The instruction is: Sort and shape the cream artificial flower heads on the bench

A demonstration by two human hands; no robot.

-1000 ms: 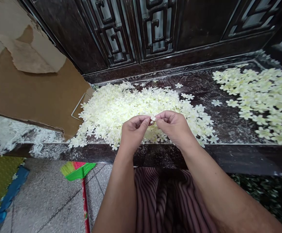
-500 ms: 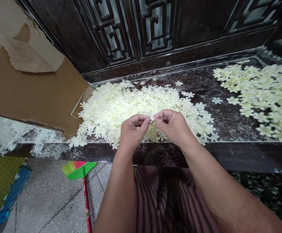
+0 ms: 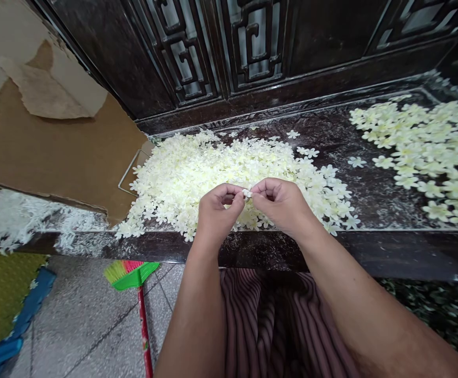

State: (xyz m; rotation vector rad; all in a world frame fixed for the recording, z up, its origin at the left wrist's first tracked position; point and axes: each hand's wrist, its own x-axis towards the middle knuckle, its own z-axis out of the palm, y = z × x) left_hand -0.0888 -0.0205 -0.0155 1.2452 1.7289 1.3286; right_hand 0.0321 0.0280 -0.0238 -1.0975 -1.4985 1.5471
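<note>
Between my fingertips is a small white artificial flower (image 3: pixel 247 193), pinched from both sides and partly hidden by the fingers. My left hand (image 3: pixel 220 209) is closed on its left side, thumb against forefinger. From the right, my right hand (image 3: pixel 281 205) grips it in the same kind of pinch. Both hands hover over the front of a big heap of pale yellow-white flowers (image 3: pixel 197 168) on a dark wooden bench (image 3: pixel 331 139). A second, flatter spread of flowers (image 3: pixel 434 152) lies at the right.
A torn cardboard piece (image 3: pixel 55 142) leans at the left, beside a bent wire handle (image 3: pixel 128 173). White shreds (image 3: pixel 16 218) lie below it. On the floor stands a broom (image 3: pixel 136 275) with a red handle. Carved dark panels (image 3: pixel 252 47) rise behind the bench.
The view has shifted slightly, so the surroundings sit a little further right. My hands stay pinched together, and slightly more of the white flower shows between the fingertips.
</note>
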